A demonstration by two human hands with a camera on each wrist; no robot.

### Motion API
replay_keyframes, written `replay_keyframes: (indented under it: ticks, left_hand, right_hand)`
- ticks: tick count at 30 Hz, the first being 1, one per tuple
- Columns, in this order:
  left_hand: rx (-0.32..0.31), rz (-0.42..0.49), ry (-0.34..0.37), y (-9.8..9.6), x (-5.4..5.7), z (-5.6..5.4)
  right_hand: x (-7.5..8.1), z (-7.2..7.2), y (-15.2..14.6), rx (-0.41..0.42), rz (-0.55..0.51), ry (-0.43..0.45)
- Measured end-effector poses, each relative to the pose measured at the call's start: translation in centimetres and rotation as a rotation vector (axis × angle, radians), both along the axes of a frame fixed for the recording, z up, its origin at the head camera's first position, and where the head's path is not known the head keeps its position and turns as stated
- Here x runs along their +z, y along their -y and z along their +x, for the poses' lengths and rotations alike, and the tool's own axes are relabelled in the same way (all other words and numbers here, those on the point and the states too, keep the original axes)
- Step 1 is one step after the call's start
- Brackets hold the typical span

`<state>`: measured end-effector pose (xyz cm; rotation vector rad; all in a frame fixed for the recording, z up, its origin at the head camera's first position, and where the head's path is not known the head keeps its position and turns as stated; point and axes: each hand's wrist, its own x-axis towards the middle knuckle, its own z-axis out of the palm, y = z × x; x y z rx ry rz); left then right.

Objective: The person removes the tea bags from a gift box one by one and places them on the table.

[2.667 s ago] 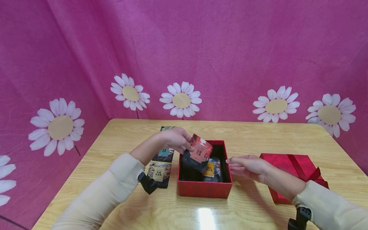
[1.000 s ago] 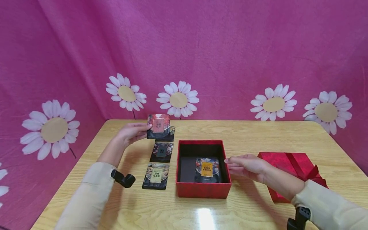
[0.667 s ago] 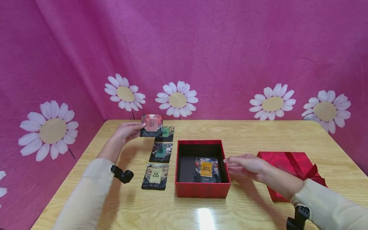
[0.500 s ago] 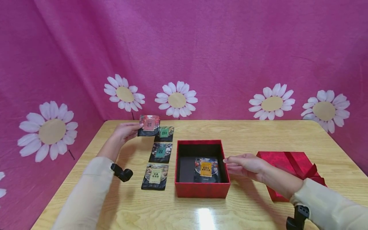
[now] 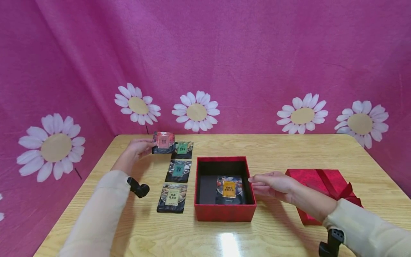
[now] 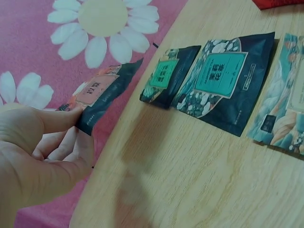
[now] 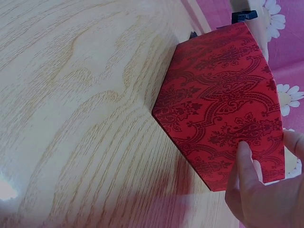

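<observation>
My left hand (image 5: 140, 147) pinches a dark tea pouch (image 5: 163, 142) with a red top and pink label by its left edge. In the left wrist view this pouch (image 6: 95, 97) is tilted and held above the table, thumb on top and fingers beneath. On the table lie a green-labelled pouch (image 5: 183, 149), a teal-labelled pouch (image 5: 178, 170) and a pale-labelled pouch (image 5: 172, 198) in a column. An orange-labelled pouch (image 5: 229, 192) lies inside the red gift box (image 5: 224, 213). My right hand (image 5: 273, 184) grips the box's right wall, thumb at the rim, fingers against the patterned outside (image 7: 223, 104).
A red box lid (image 5: 324, 182) with a ribbon bow lies to the right, partly behind my right forearm. The wooden table (image 5: 273, 235) ends at a pink curtain (image 5: 244, 71) with daisies at the back and left.
My left hand has carried the red-topped pouch out of the box, leftward to the table's back left, and lowered it slightly. The right hand stays on the box wall.
</observation>
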<state>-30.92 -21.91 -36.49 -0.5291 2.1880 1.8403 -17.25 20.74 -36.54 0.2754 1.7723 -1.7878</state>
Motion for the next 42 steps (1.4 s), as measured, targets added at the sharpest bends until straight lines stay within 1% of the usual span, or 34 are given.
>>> replay_keyframes:
  ticks: [2, 4, 6, 8, 10, 13, 15, 17, 20, 23, 29, 33, 37, 42]
  left_hand:
    - [-0.020, -0.045, 0.017, 0.2, -0.1, -0.2]
    - [-0.043, -0.108, 0.031, 0.4, -0.2, -0.3]
    - [-0.046, -0.160, 0.048, 0.5, -0.4, -0.5]
    - [-0.053, -0.189, 0.062, 0.6, -0.6, -0.6]
    - [-0.042, -0.206, 0.073, 0.7, -1.0, -0.8]
    - [-0.016, -0.211, 0.084, 0.8, -1.8, -1.2]
    - [0.025, -0.216, 0.088, 0.8, -2.5, -1.4]
    - [0.065, -0.242, 0.086, 0.8, -3.1, -1.6]
    - [0.118, -0.285, 0.061, 0.8, -3.8, -1.8]
    - [0.139, -0.363, 0.019, 0.6, -4.0, -1.8]
    - [0.141, -0.520, -0.076, -0.4, -3.8, -1.4]
    - [0.121, -0.612, -0.126, -0.6, -4.0, -1.2]
    - [0.113, -0.652, -0.153, -0.8, -4.4, -1.0]
    - [0.122, -0.680, -0.182, -1.1, -4.6, -1.0]
  right_hand:
    - [-0.1, 0.0, 0.0, 0.003, 0.002, -0.002]
    - [-0.1, 0.0, 0.0, 0.008, 0.004, -0.007]
    - [-0.2, 0.0, 0.0, 0.013, 0.004, -0.010]
    - [-0.2, 0.0, -0.1, 0.017, 0.006, -0.012]
    - [-0.1, 0.0, -0.1, 0.019, 0.010, -0.013]
    - [0.0, 0.0, -0.1, 0.014, 0.011, -0.012]
    - [0.1, -0.1, 0.0, 0.008, 0.014, -0.007]
    - [0.1, -0.1, 0.0, 0.004, 0.014, 0.001]
    - [0.0, 0.0, 0.0, 0.002, 0.022, 0.008]
    - [-0.1, 0.0, -0.1, 0.003, 0.010, 0.007]
    - [-0.1, 0.0, -0.2, -0.002, 0.032, -0.001]
    - [0.0, 0.0, -0.2, 0.001, 0.036, -0.007]
    - [-0.1, 0.0, -0.1, 0.010, 0.029, -0.006]
    - [-0.2, 0.0, -0.2, 0.006, 0.027, -0.004]
